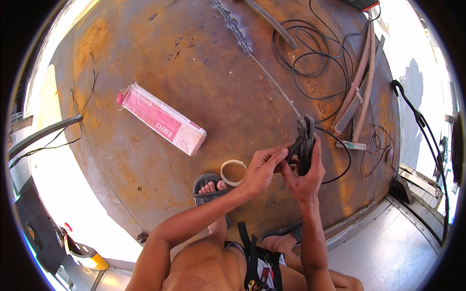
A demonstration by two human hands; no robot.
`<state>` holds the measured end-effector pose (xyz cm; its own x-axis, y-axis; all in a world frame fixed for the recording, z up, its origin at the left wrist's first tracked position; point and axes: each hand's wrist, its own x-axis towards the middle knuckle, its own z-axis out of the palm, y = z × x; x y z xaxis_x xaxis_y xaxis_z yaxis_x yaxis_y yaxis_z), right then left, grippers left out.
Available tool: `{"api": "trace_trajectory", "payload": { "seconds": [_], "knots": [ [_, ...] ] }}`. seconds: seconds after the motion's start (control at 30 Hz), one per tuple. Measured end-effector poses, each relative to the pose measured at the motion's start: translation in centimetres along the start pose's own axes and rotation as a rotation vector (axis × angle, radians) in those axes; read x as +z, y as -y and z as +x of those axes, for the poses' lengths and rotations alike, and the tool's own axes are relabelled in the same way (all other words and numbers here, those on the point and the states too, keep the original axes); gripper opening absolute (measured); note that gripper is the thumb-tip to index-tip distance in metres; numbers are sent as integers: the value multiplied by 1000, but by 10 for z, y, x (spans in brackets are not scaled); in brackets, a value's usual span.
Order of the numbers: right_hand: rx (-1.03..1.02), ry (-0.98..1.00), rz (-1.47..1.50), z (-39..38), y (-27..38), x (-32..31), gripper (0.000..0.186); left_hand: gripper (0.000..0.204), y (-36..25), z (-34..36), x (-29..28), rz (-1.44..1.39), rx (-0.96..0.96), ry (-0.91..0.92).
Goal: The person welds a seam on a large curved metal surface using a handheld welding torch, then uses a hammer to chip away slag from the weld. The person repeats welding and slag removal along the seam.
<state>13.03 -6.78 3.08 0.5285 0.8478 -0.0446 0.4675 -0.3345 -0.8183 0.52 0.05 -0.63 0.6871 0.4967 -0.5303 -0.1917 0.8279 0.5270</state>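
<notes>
My right hand (306, 177) is closed on a black electrode holder (305, 140), a clamp with a thin grey rod (274, 82) reaching from its jaws up and away across the rusty steel plate (208, 106). My left hand (264, 167) also grips the holder from its left side, thumb against the handle. Just left of my hands a pale ring (233, 161) lies on the plate, beside my sandalled left foot (208, 188). Farther left lies a pink and white oblong packet (160, 118). A black cable (347, 160) loops to the right of the holder.
Coiled black cable (296, 53) lies at the back right, beside long metal or wooden strips (357, 97). A weld seam (235, 29) and bar (272, 22) are at the back. A dark curved bar (34, 133) crosses the left edge, and bright ground surrounds the plate.
</notes>
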Motion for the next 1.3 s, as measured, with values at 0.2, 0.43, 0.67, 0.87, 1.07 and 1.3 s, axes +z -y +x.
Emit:
{"api": "trace_trajectory", "payload": {
  "seconds": [0.2, 0.43, 0.67, 0.87, 1.07, 1.3],
  "knots": [
    [14, 1, 1, 0, 1, -3, 89, 43, -3, -2, 4, 3, -1, 23],
    [29, 10, 13, -1, -1, -4, 89, 43, 1, -2, 3, 3, 8, 12],
    [-9, 3, 33, -2, -3, -2, 93, 43, 3, -1, 1, 6, 7, 27],
    [517, -119, 791, 4, 5, -8, 48, 49, -6, -2, 2, 66, 62, 142],
    [231, -172, 538, 1, 0, -15, 68, 51, -9, -1, 15, 153, 81, 109],
    [-119, -34, -34, 5, 0, -12, 93, 50, -2, -1, 4, 115, -41, 64]
  ]
}}
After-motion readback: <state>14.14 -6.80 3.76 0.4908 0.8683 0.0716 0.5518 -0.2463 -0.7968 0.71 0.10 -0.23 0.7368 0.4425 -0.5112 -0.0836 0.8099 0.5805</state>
